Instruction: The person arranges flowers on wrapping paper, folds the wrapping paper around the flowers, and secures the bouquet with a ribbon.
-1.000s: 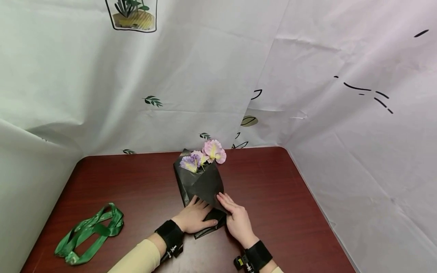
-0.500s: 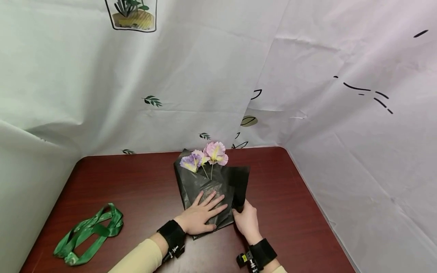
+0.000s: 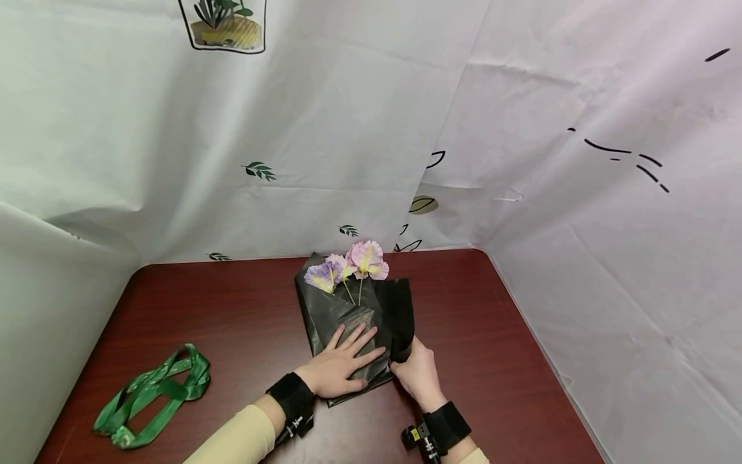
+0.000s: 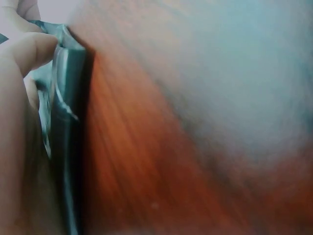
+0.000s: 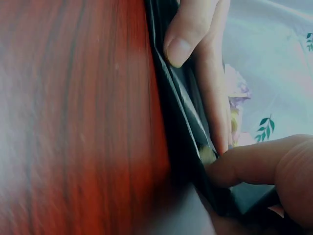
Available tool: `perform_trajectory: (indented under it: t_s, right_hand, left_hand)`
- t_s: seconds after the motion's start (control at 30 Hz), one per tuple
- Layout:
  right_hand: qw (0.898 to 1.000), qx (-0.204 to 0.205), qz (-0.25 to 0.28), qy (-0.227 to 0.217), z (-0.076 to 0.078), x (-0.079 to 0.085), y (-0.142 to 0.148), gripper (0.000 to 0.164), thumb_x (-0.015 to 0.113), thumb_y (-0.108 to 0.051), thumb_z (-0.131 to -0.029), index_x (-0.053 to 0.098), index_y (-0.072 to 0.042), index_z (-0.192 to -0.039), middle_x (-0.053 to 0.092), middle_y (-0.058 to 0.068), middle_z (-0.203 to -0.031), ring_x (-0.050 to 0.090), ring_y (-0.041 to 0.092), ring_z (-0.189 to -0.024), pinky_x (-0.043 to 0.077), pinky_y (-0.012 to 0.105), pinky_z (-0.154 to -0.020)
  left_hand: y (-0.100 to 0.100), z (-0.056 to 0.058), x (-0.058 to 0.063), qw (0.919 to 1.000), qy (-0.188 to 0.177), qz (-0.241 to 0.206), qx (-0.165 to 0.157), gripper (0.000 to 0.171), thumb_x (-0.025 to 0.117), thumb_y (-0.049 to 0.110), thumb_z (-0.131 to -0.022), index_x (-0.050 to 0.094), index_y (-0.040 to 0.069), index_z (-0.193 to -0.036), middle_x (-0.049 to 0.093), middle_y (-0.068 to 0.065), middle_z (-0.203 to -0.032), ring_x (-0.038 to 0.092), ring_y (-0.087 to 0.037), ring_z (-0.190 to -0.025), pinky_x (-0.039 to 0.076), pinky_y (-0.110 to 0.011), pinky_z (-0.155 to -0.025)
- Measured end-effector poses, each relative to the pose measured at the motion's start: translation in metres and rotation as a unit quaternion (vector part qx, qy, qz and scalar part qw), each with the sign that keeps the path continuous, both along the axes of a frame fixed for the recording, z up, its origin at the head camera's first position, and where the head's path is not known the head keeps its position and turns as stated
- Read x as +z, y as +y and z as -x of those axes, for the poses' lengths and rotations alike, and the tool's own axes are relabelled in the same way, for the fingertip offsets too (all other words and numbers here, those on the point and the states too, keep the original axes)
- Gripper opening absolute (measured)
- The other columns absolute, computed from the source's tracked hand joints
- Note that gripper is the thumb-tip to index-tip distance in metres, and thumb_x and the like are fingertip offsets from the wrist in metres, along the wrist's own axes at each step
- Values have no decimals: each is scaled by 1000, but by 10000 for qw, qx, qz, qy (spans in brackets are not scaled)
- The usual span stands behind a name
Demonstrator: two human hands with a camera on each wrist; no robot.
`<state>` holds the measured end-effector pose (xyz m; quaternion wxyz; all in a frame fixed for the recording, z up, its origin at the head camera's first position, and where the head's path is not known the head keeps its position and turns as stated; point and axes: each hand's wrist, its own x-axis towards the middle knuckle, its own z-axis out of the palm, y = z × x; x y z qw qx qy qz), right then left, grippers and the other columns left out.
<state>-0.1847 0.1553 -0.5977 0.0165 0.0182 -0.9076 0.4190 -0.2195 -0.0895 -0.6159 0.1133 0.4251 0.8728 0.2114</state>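
Observation:
Pink and purple iris-like flowers (image 3: 368, 259) lie on a sheet of black wrapping paper (image 3: 313, 316), their heads past its far side and thin stems running down into it. With fingers spread, my left hand (image 3: 338, 372) presses flat on the lower part of the paper. My right hand (image 3: 420, 375) pinches the paper's right side, where a flap (image 3: 400, 316) stands up from the rest. In the right wrist view, the right thumb (image 5: 254, 164) is at the paper's folded edge (image 5: 168, 93). The lower stems are hidden under paper and hand.
A loose bundle of green ribbon (image 3: 165, 386) lies on the left of the dark red wooden table (image 3: 493, 361). White fabric walls (image 3: 348, 116) with printed leaves stand close behind the table and at both sides. Black straps with small cameras sit on both wrists.
The right flap, earlier folded over the stems, has been opened out to the right, then drawn slightly back left by my right hand. My left hand has shifted onto the paper, fingers spread wider.

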Motion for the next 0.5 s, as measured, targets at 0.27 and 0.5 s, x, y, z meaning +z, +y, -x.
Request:
perform_trajectory:
  t_s: [0.27,0.5]
  right_hand:
    - [9962,217,251,-801,9,-15,15,53,81,-21,-90,66,13,-129,72,23,-107,62,27,-82,50,38,-70]
    - [9806,473,1208,-1473,4,9,8,65,77,-5,-90,58,10,-151,65,27,-145,65,34,-123,52,45,-100]
  left_hand:
    - [-2,-1,0,9999,18,-115,35,76,58,44,-114,26,26,-180,5,-10,-188,-2,-37,-172,-1,-74,-131]
    - [0,-3,4,9999,17,4,129,76,56,46,-114,23,27,-180,3,-7,-188,-1,-35,-173,-1,-71,-132]
